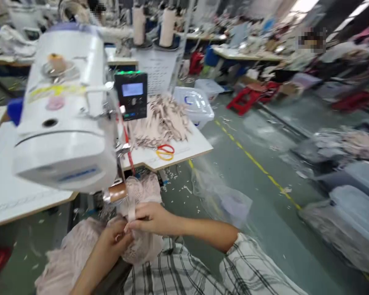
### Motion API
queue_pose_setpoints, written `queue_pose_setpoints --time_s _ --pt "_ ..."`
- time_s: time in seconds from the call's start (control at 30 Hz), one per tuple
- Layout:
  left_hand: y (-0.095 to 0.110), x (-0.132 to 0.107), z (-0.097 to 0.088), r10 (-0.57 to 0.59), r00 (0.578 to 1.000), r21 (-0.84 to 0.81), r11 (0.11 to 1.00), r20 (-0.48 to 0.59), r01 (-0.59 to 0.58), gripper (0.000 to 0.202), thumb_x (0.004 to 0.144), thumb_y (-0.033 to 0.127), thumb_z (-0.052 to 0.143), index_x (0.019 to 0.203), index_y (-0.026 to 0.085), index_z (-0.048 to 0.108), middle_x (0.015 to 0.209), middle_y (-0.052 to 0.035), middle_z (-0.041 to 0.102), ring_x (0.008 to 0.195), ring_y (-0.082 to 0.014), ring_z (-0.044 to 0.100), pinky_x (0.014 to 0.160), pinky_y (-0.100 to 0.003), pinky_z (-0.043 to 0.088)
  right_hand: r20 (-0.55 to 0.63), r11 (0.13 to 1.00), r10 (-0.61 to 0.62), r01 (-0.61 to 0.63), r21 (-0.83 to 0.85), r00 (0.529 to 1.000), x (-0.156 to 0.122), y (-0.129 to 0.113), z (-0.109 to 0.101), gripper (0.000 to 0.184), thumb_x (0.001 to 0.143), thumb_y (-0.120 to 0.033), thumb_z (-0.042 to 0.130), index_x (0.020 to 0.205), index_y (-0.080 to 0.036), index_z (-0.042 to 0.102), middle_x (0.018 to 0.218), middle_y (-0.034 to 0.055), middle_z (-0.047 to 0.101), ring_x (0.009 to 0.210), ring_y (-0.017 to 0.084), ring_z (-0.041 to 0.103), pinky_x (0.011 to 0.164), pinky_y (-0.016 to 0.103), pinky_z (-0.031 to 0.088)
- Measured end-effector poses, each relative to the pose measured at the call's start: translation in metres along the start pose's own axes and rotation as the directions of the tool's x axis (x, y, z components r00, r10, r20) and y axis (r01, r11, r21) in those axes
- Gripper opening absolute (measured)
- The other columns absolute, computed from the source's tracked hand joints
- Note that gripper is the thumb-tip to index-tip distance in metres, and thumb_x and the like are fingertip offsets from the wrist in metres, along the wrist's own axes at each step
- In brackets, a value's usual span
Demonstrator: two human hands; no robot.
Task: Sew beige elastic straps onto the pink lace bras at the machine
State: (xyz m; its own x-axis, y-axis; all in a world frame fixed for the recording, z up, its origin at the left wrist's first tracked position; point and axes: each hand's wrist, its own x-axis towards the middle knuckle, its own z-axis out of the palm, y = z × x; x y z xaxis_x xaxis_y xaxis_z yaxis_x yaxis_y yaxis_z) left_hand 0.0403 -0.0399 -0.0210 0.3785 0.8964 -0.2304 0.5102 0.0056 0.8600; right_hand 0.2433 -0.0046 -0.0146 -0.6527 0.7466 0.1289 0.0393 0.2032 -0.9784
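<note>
My left hand and my right hand meet just below the head of a white sewing machine. Both pinch a pale pink lace garment that bunches in my lap and spills to the left. A narrow pink strap runs up from my fingers toward the machine's needle area. My right fingers close on the strap's lower end; my left fingers grip the lace beside it. A checked sleeve covers my right forearm.
A pile of pink strips and yellow-and-red scissors lie on the white table. A control panel sits on the machine. Clear plastic bins and a clear plastic bag stand right, beside a yellow floor line.
</note>
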Motion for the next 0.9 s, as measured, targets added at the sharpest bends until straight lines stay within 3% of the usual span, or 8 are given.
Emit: queue_pose_setpoints --time_s 0.1,0.2,0.27,0.3,0.37,0.43,0.57,0.9 --pt "-0.012 -0.002 0.024 0.063 0.954 0.015 0.998 -0.294 -0.062 0.033 0.085 0.045 0.056 0.102 0.018 0.068 0.101 -0.0087 0.072 0.095 -0.0262 0.066 0.08 -0.034 0.054 -0.131 0.96 0.178 -0.143 0.242 0.975 0.008 0.006 -0.003 0.042 0.087 -0.056 0.063 0.086 -0.016 0.076 0.067 -0.0025 0.05 0.062 0.009 0.045 0.056 0.023 0.033" --pt "-0.01 -0.009 0.046 0.069 0.817 0.127 0.992 -0.572 0.005 0.03 0.091 0.044 0.052 0.097 0.016 0.062 0.086 -0.0075 0.07 0.077 -0.0225 0.067 0.066 -0.03 0.053 -0.124 0.868 0.322 -0.24 0.435 0.939 0.01 0.007 -0.003 0.046 0.086 -0.058 0.064 0.095 -0.015 0.076 0.057 -0.0063 0.039 0.053 0.007 0.03 0.048 0.023 0.019" --pt "-0.004 -0.011 0.049 0.215 0.731 0.28 0.959 -0.648 -0.034 0.028 0.092 0.04 0.053 0.1 0.015 0.062 0.085 -0.0081 0.07 0.073 -0.0211 0.067 0.063 -0.028 0.051 -0.096 0.828 0.367 -0.278 0.486 0.925 0.009 0.005 -0.005 0.044 0.084 -0.056 0.067 0.094 -0.015 0.076 0.056 -0.0069 0.039 0.051 0.006 0.029 0.048 0.023 0.018" --pt "0.0 -0.011 0.045 0.319 0.722 0.37 0.924 -0.615 -0.093 0.028 0.094 0.037 0.052 0.104 0.014 0.063 0.085 -0.0084 0.071 0.072 -0.0201 0.067 0.063 -0.027 0.05 -0.083 0.81 0.388 -0.296 0.507 0.918 0.009 0.004 -0.007 0.043 0.082 -0.056 0.069 0.094 -0.015 0.076 0.057 -0.0063 0.043 0.052 0.006 0.032 0.048 0.022 0.02" --pt "0.007 -0.009 0.03 0.474 0.761 0.497 0.836 -0.443 -0.231 0.027 0.097 0.028 0.048 0.11 0.016 0.067 0.072 -0.0032 0.07 0.059 -0.015 0.063 0.056 -0.023 0.045 -0.065 0.762 0.427 -0.321 0.563 0.902 0.011 0.002 -0.015 0.041 0.08 -0.056 0.072 0.094 -0.017 0.075 0.064 -0.0038 0.053 0.055 0.007 0.042 0.05 0.021 0.03" --pt "0.011 -0.006 0.01 0.502 0.793 0.512 0.809 -0.345 -0.29 0.03 0.099 0.023 0.045 0.113 0.017 0.07 0.06 0.0008 0.066 0.052 -0.0121 0.059 0.053 -0.021 0.041 -0.059 0.711 0.452 -0.319 0.626 0.89 0.018 0.002 -0.025 0.04 0.079 -0.055 0.072 0.097 -0.019 0.075 0.069 -0.0023 0.058 0.059 0.007 0.049 0.055 0.02 0.039" --pt "0.018 0.0 -0.018 0.314 0.869 0.35 0.92 -0.382 -0.178 0.031 0.099 0.025 0.047 0.116 0.018 0.071 0.077 -0.0016 0.075 0.062 -0.0113 0.066 0.06 -0.019 0.048 -0.08 0.706 0.473 -0.323 0.63 0.877 0.036 0.007 -0.043 0.037 0.077 -0.05 0.077 0.099 -0.021 0.074 0.062 -0.0045 0.055 0.055 0.006 0.048 0.055 0.018 0.042" --pt "0.037 0.01 -0.036 0.016 0.924 0.086 0.996 -0.383 0.019 0.031 0.097 0.034 0.053 0.12 0.023 0.071 0.107 -0.0034 0.077 0.082 -0.0183 0.073 0.065 -0.024 0.059 -0.313 0.967 0.22 -0.165 0.192 0.924 0.086 0.021 -0.057 0.019 0.08 -0.036 0.07 0.086 -0.019 0.063 0.066 -0.003 0.059 0.056 0.01 0.052 0.054 0.024 0.044"
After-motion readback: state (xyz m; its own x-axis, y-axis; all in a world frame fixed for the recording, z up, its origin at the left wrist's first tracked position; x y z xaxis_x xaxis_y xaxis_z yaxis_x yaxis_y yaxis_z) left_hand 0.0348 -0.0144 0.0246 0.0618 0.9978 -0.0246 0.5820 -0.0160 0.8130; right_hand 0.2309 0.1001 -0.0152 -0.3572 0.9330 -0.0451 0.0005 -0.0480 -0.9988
